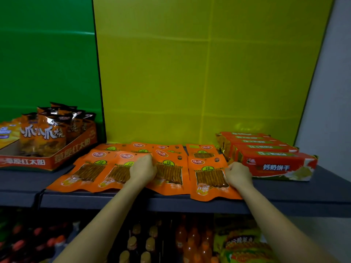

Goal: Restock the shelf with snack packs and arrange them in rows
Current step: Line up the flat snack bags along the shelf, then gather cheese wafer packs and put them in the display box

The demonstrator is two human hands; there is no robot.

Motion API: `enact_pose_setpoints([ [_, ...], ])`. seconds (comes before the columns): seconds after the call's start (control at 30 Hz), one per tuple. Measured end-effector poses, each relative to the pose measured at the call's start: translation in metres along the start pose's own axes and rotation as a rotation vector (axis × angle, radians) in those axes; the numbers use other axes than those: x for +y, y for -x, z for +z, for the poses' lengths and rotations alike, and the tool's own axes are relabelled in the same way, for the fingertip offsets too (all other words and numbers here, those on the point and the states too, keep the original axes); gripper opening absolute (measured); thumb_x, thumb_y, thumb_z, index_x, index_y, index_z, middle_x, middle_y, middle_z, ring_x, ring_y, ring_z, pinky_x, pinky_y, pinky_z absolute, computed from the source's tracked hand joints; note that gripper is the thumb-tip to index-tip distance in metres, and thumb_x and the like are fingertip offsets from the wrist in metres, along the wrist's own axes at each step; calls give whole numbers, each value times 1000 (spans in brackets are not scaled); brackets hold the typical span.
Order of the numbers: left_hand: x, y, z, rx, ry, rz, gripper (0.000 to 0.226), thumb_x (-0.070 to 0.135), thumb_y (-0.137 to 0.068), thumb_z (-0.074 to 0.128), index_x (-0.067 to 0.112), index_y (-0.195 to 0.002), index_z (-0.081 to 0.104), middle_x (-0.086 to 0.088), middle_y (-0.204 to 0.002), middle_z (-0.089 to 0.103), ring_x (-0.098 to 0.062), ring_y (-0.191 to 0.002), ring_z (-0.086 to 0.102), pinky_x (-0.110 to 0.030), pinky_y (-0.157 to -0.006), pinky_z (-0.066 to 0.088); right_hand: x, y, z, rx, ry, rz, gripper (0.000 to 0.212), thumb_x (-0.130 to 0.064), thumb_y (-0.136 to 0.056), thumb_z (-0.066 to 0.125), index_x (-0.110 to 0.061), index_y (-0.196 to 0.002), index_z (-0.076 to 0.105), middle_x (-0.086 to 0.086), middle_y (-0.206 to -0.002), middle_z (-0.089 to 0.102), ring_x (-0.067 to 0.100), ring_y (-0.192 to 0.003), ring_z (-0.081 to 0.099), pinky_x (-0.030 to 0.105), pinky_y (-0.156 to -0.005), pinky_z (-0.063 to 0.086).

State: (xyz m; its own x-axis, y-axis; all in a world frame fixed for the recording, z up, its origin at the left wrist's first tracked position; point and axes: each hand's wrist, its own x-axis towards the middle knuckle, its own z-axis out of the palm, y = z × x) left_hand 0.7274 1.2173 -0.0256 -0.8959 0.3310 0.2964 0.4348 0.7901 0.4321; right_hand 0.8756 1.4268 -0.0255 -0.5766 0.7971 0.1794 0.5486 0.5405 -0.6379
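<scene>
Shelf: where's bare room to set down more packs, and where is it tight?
Bare shelf lies in front of the tray box, left of the orange packs, and again front-right, beside the biscuit boxes. Crowded: the middle, where overlapping packs run from back panel to front edge, under the left hand and right hand.

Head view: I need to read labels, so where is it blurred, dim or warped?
Head view: orange snack packs and red biscuit packs lit, fairly sharp; bottles below dark and blurred; edges of yellow backboard slant, likely wide-angle distortion.
</scene>
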Motion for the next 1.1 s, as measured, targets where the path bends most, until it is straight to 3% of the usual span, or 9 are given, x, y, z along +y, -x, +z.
enact_pose_setpoints([
  [0.03, 0, -1, 1, -2, -15, 1, 25, 23, -92, 48, 8, -110, 56, -14, -116, 61, -32, -108, 57, -39, -85, 45, 0, -2, 1, 7, 13, -3, 37, -15, -93, 44, -15, -56, 40, 5, -66, 46, 28, -74, 49, 28, -56, 34],
  [0.1, 1, -2, 2, 0, -41, 1, 26, 22, -92, 49, 7, -111, 57, -13, -116, 61, -32, -108, 57, -38, -85, 45, -2, -4, 1, 9, 30, 5, 29, -15, -93, 44, -11, -65, 49, 13, -81, 58, 32, -79, 55, 28, -60, 35],
  [0.2, 2, -2, 5, 13, -86, 1, 24, 20, -91, 49, 7, -109, 57, -13, -115, 62, -31, -107, 57, -37, -83, 45, -6, -3, 3, 19, 52, 12, 23, -12, -95, 42, 0, -97, 62, 19, -102, 63, 36, -98, 60, 29, -67, 37],
  [0.4, 2, 4, 5, 21, -177, 26, 33, 21, -92, 50, 6, -121, 50, -13, -128, 51, -29, -116, 51, -40, -91, 45, -4, 2, 1, 23, 182, -51, 23, -12, -93, 44, -1, -108, 58, 18, -111, 62, 35, -103, 59, 33, -72, 44],
  [0.53, -2, 7, -4, 151, -92, 129, 31, 17, -91, 49, 6, -120, 54, -14, -123, 52, -30, -114, 50, -40, -88, 45, -10, 15, -9, 67, 391, -201, 30, -17, -93, 46, -4, -120, 50, 13, -120, 57, 32, -108, 59, 37, -79, 50],
  [0.67, -16, 16, -22, 279, -93, 267, 27, 19, -94, 45, 10, -114, 61, -8, -117, 62, -27, -110, 54, -37, -85, 44, -36, 35, -16, 190, 562, -466, 28, -21, -94, 43, -11, -119, 52, 5, -121, 56, 24, -111, 56, 36, -78, 49],
  [0.9, -88, 50, -69, 343, -161, 252, 29, 30, -86, 46, 12, -96, 67, -8, -98, 68, -32, -93, 62, -39, -71, 46, -124, 89, 29, -95, 309, -900, 29, -32, -94, 44, -20, -116, 57, 1, -123, 59, 25, -117, 54, 35, -90, 44],
  [1.1, -206, 111, -129, 359, -293, -16, 22, 25, -89, 44, 12, -88, 62, -3, -90, 66, -27, -87, 61, -33, -64, 40, -220, 166, 107, -301, 99, -1200, 27, -31, -93, 45, -22, -116, 58, -1, -122, 60, 23, -115, 55, 35, -89, 45],
])
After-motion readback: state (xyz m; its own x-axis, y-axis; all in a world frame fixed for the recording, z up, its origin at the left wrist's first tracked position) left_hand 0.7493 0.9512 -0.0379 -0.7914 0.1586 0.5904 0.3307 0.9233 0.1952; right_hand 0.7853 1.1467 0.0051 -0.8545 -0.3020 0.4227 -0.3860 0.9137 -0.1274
